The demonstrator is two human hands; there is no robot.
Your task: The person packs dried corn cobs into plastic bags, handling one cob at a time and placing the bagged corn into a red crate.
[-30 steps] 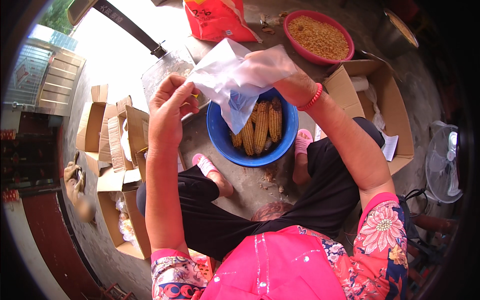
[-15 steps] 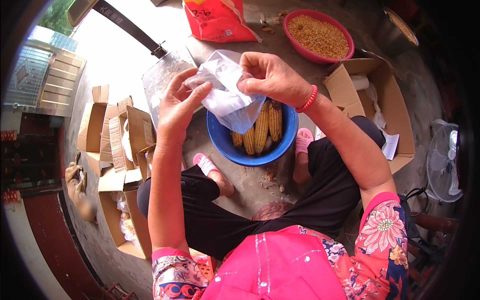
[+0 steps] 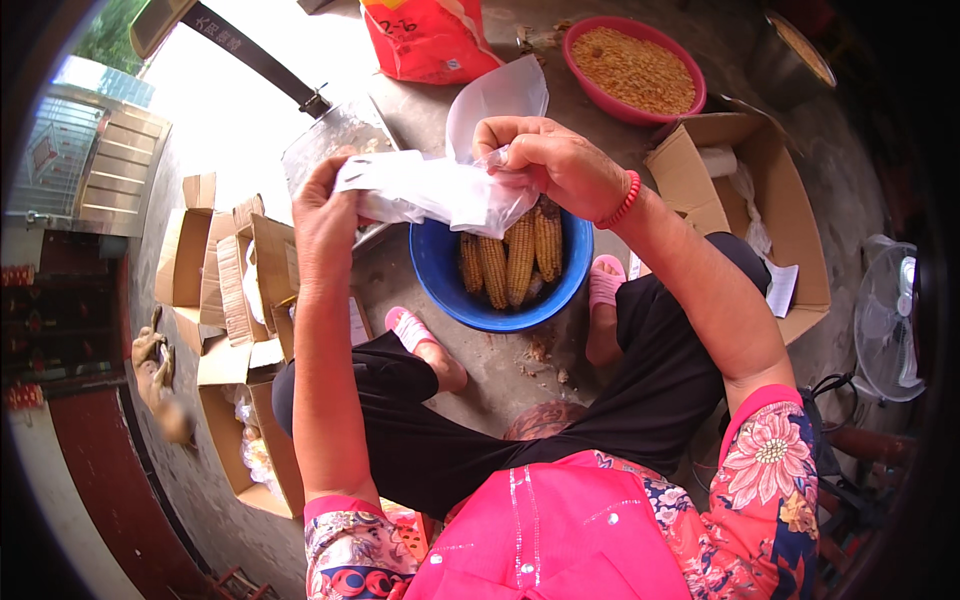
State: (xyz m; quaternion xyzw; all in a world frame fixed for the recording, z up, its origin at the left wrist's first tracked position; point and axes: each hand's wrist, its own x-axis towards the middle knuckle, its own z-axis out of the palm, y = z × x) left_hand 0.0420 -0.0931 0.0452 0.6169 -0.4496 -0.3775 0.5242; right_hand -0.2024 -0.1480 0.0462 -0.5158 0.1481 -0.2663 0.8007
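Observation:
A thin translucent white plastic bag [image 3: 430,190] is stretched between my hands above a blue basin [image 3: 440,295]. My left hand [image 3: 326,215] is closed on the bag's left end. The fingers of my right hand [image 3: 545,160] pinch its right side, and a loose flap of it stands up between the hands. Several dried corn cobs [image 3: 520,262] lie in the blue basin below, partly hidden by the bag. The basin stands on the floor between my feet.
Beyond my hands are a red printed sack [image 3: 428,45] and a pink basin [image 3: 570,62] of loose kernels. An open cardboard box [image 3: 690,185] stands at right, near a fan [image 3: 888,320]. More open boxes [image 3: 235,380] stand at left; an animal [image 3: 155,375] lies past them.
My left hand has moved left and closed on the bag, which is now pulled out wider between my hands. A flap of the bag has risen near my right hand.

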